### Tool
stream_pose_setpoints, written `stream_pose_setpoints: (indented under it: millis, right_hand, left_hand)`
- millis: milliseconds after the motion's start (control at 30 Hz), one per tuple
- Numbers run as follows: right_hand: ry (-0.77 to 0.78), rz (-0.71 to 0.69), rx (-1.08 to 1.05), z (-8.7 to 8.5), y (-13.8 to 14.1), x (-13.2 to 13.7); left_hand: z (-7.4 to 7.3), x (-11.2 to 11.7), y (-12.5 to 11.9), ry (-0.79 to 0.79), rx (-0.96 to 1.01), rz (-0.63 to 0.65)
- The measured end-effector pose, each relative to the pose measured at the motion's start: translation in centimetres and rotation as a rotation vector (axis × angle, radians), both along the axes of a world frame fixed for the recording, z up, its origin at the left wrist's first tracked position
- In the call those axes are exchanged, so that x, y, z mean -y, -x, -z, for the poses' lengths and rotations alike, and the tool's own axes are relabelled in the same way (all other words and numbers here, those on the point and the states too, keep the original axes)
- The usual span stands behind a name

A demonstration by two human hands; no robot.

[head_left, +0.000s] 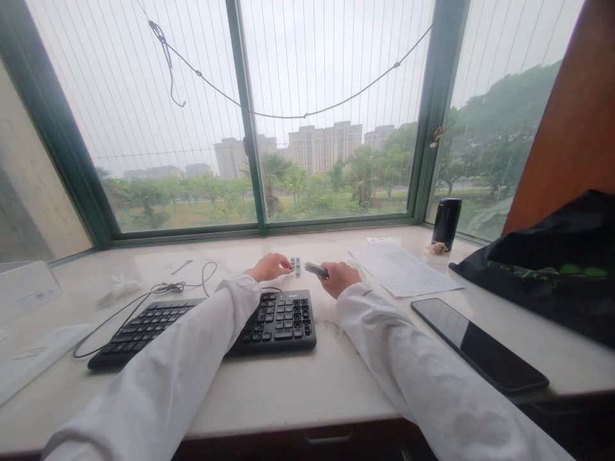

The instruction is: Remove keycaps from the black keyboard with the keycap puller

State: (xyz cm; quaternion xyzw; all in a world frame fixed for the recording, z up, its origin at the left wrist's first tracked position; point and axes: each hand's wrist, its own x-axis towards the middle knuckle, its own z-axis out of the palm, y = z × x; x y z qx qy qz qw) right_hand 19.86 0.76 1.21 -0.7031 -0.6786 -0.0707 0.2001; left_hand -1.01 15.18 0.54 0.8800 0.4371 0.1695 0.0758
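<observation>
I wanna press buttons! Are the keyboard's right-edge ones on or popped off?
Probably off: on the keyboard, right-edge spots look dark and hollow, unlike capped keys beside them; too small for certainty.

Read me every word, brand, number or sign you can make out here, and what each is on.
No text reads clearly.
Keyboard: brand mark and key markings, too small and blurred.
Small grey pieces by the left hand: any marks are too small.
Paper: print too faint.
White box at far left: label blurred.
Black bag on the right: green marks, unreadable.
</observation>
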Motion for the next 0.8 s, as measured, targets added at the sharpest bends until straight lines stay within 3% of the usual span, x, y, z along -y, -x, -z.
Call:
stream_pose_setpoints:
  millis: [400,800]
  right_hand:
    - [0.020,-0.003,-0.001,0.09,0.05,-0.11]
    - [0.046,-0.027,-0.002,0.16,-0.01,-0.14]
  left_hand:
    - [1.00,-0.41,-0.36,-0.062,-0.030,-0.019]
    - [1.02,-0.21,-0.66,-0.073,-0.035,-0.049]
